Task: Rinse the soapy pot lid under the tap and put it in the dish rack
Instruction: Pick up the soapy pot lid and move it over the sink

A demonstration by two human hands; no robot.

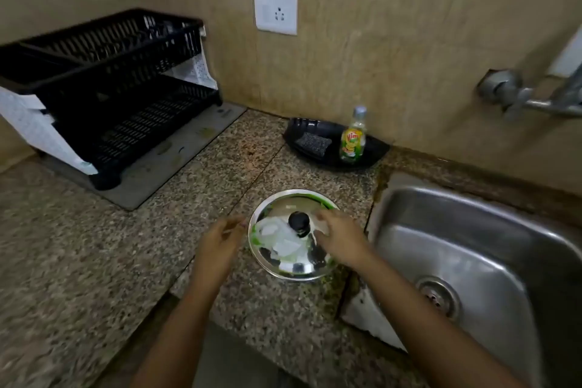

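A round steel pot lid with a black knob lies flat on the granite counter, just left of the sink, with white soap foam on its top. My left hand is at the lid's left rim, fingers apart, blurred. My right hand hovers over the lid's right side, fingers spread, holding nothing. The black two-tier dish rack stands at the back left. The tap juts from the wall at the far right, with no water visible.
The steel sink with its drain fills the right side. A black tray against the wall holds a scrub sponge and a dish soap bottle. A grey mat lies under the rack.
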